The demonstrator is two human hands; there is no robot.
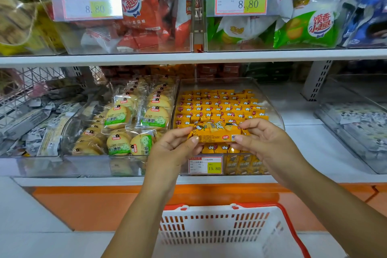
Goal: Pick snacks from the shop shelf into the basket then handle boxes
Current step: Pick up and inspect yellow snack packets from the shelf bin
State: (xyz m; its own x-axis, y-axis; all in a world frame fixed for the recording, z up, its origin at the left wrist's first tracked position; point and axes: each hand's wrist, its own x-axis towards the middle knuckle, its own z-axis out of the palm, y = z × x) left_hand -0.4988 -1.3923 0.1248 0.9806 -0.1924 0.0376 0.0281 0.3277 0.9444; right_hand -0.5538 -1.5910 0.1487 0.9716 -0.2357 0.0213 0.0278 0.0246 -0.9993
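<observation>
Now, in the head view, both hands hold one yellow snack packet (215, 133) in the air, just in front of the clear plastic bin (279, 120) on the lower shelf (314, 148) and above the bin's price label (205, 165). The left hand (173, 148) pinches the left end of the packet between thumb and fingertips, and the right hand (266, 142) pinches the right end in the same manner, so neither hand is free. The packet is long and flat, with a glossy printed film that reflects the light. I judge it is very light and a little slippery, and the content inside is probably brittle, so a hard squeeze in the middle could break it. The sealed ends look the safest places to take hold, because the film there is flat and likely has no food under it. One hand alone should be enough to carry it. The bin behind is full of similar yellow packets laid in tidy rows, and its walls are smooth, transparent and curved at the front. In the neighbouring bin lie round biscuits (156, 117) in clear wrappers with green print. Below the hands is the shopping basket (209, 230), of stiff white plastic with rows of slots and a red rim. The packet is not yet in it.
</observation>
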